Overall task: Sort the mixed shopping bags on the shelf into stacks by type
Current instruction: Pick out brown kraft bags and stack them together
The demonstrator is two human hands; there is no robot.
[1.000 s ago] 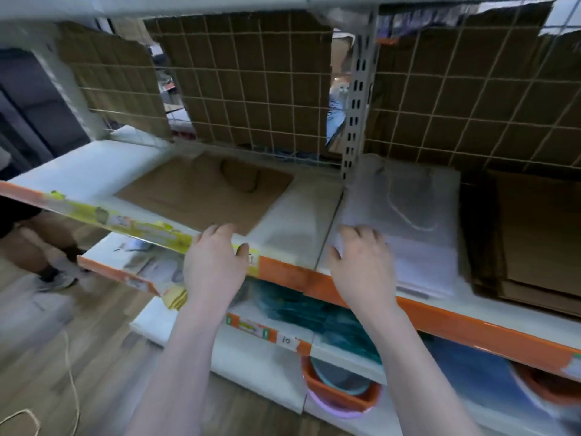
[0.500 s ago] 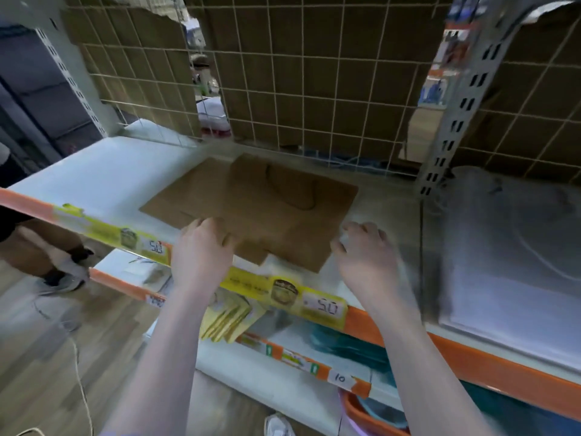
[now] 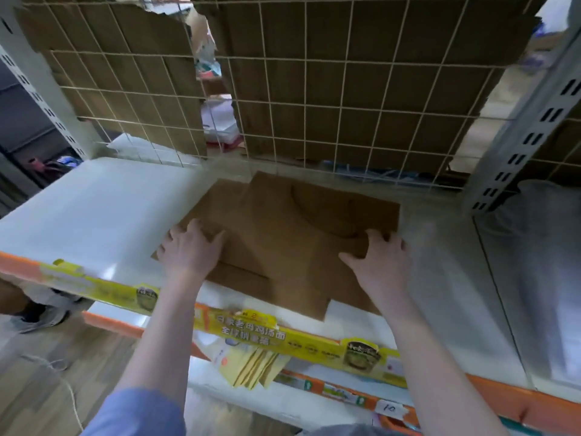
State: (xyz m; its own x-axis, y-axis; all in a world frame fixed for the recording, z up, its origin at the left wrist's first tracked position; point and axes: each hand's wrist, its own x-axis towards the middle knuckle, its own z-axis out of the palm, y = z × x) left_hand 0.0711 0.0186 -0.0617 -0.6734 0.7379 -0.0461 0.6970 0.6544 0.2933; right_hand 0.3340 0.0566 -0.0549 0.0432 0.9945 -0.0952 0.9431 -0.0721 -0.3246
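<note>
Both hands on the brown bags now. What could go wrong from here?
1. The brown paper bags lie fanned, not squared; the left hand and right hand press only the near parts, so a pull may drag just the top ones.
2. Their near corner sits close to the shelf front edge, so a bag could slide off.

Behind the shelf you see a wire grid panel [image 3: 314, 99] backed by torn brown cardboard [image 3: 361, 73]. A perforated grey upright post [image 3: 531, 136] stands at your right. A yellow printed price strip [image 3: 283, 338] runs along the front edge. Yellow packets [image 3: 251, 366] hang just below it. A handwritten "10" label [image 3: 390, 409] sits on the lower orange rail. Wood-look floor [image 3: 37, 382] lies lower left, with a grey shoe [image 3: 37, 316] on it.
</note>
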